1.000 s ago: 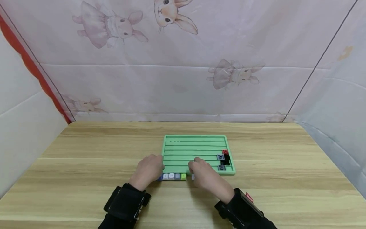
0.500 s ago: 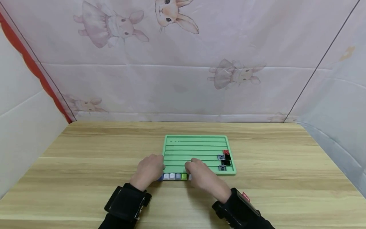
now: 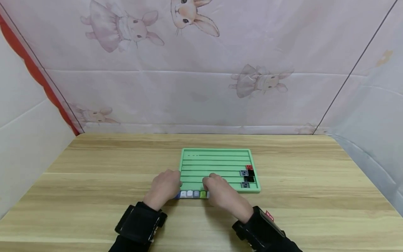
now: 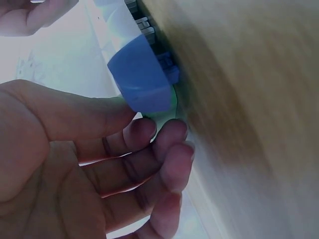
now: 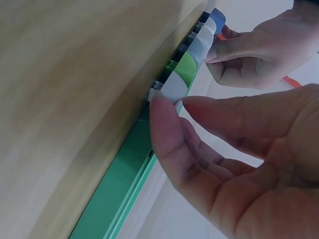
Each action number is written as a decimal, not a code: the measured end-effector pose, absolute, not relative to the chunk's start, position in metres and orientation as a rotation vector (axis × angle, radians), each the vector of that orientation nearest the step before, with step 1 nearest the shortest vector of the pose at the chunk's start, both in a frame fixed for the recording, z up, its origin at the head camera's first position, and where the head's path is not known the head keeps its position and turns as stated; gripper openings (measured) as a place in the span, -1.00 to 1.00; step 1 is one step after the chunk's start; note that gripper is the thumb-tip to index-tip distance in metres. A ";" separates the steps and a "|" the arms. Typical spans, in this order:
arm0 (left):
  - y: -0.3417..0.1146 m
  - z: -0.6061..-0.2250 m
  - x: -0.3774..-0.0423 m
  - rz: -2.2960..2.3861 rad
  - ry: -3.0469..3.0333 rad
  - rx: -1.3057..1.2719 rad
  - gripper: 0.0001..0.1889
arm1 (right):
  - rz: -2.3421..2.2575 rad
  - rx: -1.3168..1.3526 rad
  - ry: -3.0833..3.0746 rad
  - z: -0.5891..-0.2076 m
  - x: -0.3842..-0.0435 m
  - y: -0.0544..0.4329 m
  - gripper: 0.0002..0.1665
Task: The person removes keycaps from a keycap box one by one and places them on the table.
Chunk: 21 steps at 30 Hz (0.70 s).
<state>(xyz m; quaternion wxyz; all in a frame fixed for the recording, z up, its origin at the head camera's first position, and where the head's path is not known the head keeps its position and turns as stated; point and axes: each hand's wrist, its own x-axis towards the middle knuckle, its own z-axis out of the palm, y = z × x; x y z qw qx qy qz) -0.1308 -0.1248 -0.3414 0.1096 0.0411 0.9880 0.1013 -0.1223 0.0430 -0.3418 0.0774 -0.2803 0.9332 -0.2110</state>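
Observation:
Several keycaps (image 3: 190, 194) in blue, white, grey and lime green stand in a row along the front edge of a green tray (image 3: 201, 164). My left hand (image 3: 164, 185) is at the row's left end, thumb and curled fingers at the blue keycap (image 4: 142, 74). At the other end, my right hand (image 3: 223, 192) pinches a light grey keycap (image 5: 173, 88) between thumb and index finger. It sits right beside the lime green keycap (image 5: 186, 68). From the head view, both hands hide their own fingertips and the row's ends.
Inside the tray at its right side lie a red keycap (image 3: 249, 167), black keycaps (image 3: 249, 179) and grey-blue keycaps (image 3: 245, 185). The tray rests on a wooden table (image 3: 94, 182), backed by a rabbit-print curtain (image 3: 195, 98).
My right hand has moved left with the light grey keycap, closing the gap to the lime green one. The left hand has stayed at the blue keycap.

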 end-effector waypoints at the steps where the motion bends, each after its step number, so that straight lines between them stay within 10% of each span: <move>1: -0.125 -0.341 -0.131 0.294 2.906 0.123 -0.86 | -0.633 -0.839 2.797 -0.342 -0.122 0.043 -0.70; 21: -0.125 -0.343 -0.132 0.312 2.906 0.131 -0.89 | -0.747 -0.627 2.766 -0.331 -0.128 0.057 -0.74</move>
